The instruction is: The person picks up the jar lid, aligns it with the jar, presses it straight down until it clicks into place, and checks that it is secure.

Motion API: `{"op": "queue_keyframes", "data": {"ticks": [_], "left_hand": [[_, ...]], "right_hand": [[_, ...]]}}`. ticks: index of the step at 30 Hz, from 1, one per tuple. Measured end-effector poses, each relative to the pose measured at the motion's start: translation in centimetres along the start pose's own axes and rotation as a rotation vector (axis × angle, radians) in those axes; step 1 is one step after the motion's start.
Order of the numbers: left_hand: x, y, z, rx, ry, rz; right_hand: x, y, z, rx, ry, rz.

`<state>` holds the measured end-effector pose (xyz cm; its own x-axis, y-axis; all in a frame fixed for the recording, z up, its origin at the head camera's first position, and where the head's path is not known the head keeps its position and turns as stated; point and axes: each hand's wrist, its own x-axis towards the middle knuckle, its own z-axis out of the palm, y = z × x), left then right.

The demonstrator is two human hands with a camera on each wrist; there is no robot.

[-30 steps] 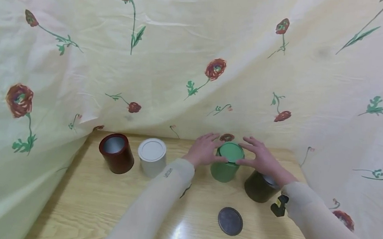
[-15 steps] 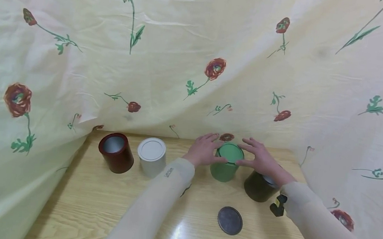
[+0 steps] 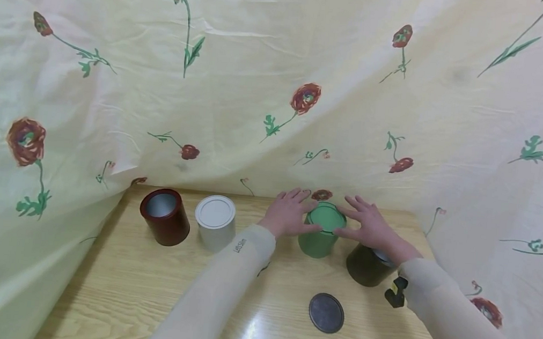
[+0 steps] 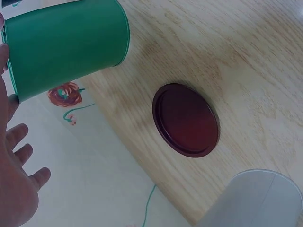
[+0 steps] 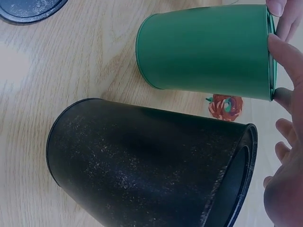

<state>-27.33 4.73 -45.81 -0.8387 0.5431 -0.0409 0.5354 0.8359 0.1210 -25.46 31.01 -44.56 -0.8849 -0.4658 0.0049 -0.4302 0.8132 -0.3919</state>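
Note:
A green canister [image 3: 317,246] stands upright near the table's back edge, its green lid [image 3: 327,218] on top. My left hand [image 3: 289,214] touches the rim from the left, thumb at the near side. From the right, my right hand [image 3: 369,226] reaches to the same rim, its thumb and forefinger spread. In the right wrist view, a thin seam shows between canister [image 5: 213,52] and lid. The left wrist view has the other left fingers [image 4: 40,177] held away from the canister. Right of it, partly under my right wrist, stands an uncovered black canister [image 3: 367,266].
A black lid [image 3: 326,314] lies on the table in front. A dark red lid [image 4: 185,120] lies between the green and white canisters, mostly behind my left sleeve in the head view. The lidded white canister [image 3: 216,234] and uncovered dark red canister [image 3: 174,230] stand left. Flowered cloth [image 3: 238,107] hangs behind.
The right hand has shifted slightly right, its fingers a little farther from the lid. The left hand and the canisters stay where they were.

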Motion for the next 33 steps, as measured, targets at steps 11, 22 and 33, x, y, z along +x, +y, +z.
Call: {"op": "queue_keyframes", "data": {"ticks": [11,22,33], "left_hand": [[0.15,-0.3,0.37,0.006,-0.014,-0.004],[0.32,-0.35,0.78,-0.034,0.032,0.001],[0.04,0.15,0.73,-0.087,0.052,-0.017]], "right_hand": [[-0.16,0.06,0.61,-0.047,0.003,0.009],[-0.06,0.38,0.4,-0.037,0.058,-0.011],[-0.2,-0.13,0.32,-0.047,0.052,-0.031]]}}
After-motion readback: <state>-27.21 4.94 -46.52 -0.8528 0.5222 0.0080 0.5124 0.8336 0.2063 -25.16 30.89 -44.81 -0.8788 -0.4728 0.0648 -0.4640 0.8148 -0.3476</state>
